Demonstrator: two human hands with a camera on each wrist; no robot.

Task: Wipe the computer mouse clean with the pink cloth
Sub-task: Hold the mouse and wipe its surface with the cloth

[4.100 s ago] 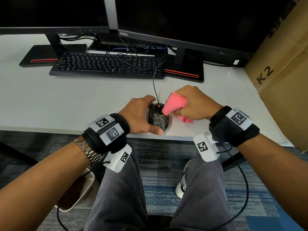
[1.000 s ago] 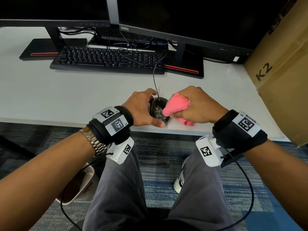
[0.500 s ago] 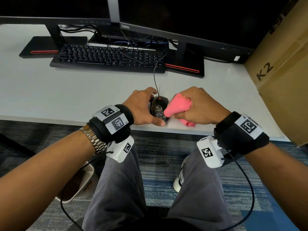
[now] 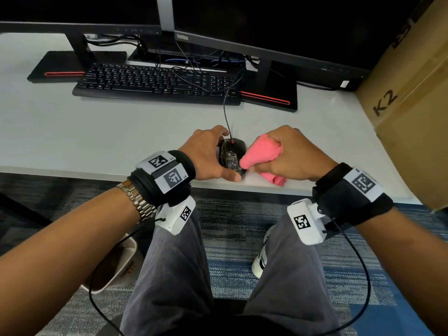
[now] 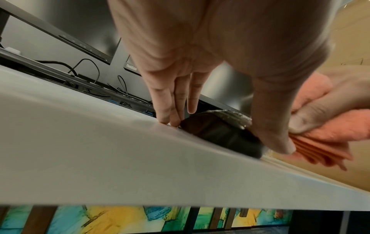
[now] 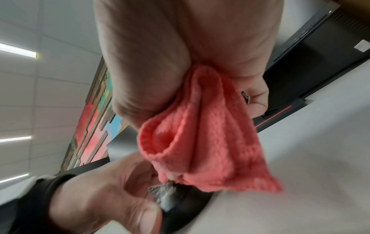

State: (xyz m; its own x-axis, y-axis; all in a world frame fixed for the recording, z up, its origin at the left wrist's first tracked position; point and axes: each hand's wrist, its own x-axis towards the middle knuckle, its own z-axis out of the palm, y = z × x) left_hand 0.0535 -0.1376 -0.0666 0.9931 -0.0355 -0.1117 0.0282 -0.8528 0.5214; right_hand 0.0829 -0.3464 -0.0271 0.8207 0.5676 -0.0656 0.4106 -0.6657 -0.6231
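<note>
On the white desk [image 4: 101, 132], left hand [image 4: 206, 156] braces the light, slick black wired mouse [image 4: 231, 154] by its sides; right hand [image 4: 291, 154] fists the soft pink knitted cloth [image 4: 261, 154], its bunched tip pressed on the mouse's top.

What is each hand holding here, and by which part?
The right hand grips the bunched pink cloth around its middle. The left hand steadies the mouse: fingers on its far side, thumb at its near end.
</note>
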